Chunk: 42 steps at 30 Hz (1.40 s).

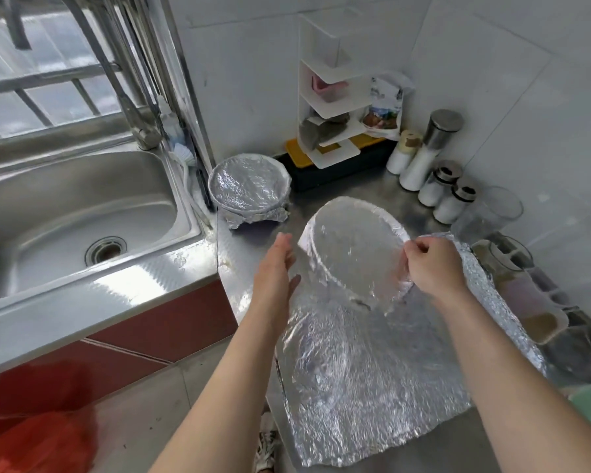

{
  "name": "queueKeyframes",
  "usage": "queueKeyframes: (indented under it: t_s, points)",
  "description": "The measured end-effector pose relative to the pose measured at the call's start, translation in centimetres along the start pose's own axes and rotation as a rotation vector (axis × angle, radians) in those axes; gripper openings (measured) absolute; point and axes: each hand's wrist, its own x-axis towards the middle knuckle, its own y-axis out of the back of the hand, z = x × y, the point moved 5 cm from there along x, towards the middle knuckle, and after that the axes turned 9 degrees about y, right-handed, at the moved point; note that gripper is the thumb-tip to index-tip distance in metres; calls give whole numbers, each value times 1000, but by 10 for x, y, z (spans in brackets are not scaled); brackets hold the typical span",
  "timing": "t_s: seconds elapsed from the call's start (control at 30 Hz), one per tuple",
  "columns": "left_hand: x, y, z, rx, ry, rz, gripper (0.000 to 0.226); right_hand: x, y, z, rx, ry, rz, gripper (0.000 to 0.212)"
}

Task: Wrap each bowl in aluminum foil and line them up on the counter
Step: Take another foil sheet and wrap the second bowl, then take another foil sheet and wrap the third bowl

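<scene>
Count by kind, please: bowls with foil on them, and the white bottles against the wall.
Wrapped bowl, set down: 1
Held bowl, wrapping unfinished: 1
White bottles: 4
Total: 6

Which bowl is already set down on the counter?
The back bowl, beside the sink, fully wrapped. The front bowl is tilted in the right hand, its foil trailing.

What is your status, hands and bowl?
Left hand open beside foil-covered bowl. Right hand pinches foil at rim. Wrapped bowl by sink. Spice shakers close behind.
</scene>
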Motion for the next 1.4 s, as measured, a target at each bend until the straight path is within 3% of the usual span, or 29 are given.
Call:
queueKeyframes:
  t_s: [0.2,0.3,0.47,0.67,0.93,1.03,1.17,1.23,1.3,1.4]
  points:
    - [31,-18,30,211,-231,93,42,66,-13,1,24,-136,145,36]
    - [47,-39,42,303,-309,58,42,90,-20,0,-6,-174,179,35]
    - [76,-65,42,352,-243,-58,51,114,-42,3,-59,-216,172,31]
    - [103,-64,35,350,-150,-39,58,129,-70,16,-21,-258,172,28]
    - [123,-58,36,281,-118,-11,65,128,-84,12,369,-351,133,19]
    - [123,-52,39,272,-145,-8,66,124,-84,12,453,-352,100,28]
    - [103,-29,39,604,-330,144,46,112,-67,15,242,-190,50,16]
    - [94,-24,23,919,-322,38,39,98,-61,14,136,-78,-61,22]
    - [89,-20,-1,1271,-257,-75,48,81,-61,14,16,17,-194,36]
    - [78,-5,-21,1548,-251,-40,56,50,-66,10,-144,144,-310,45]
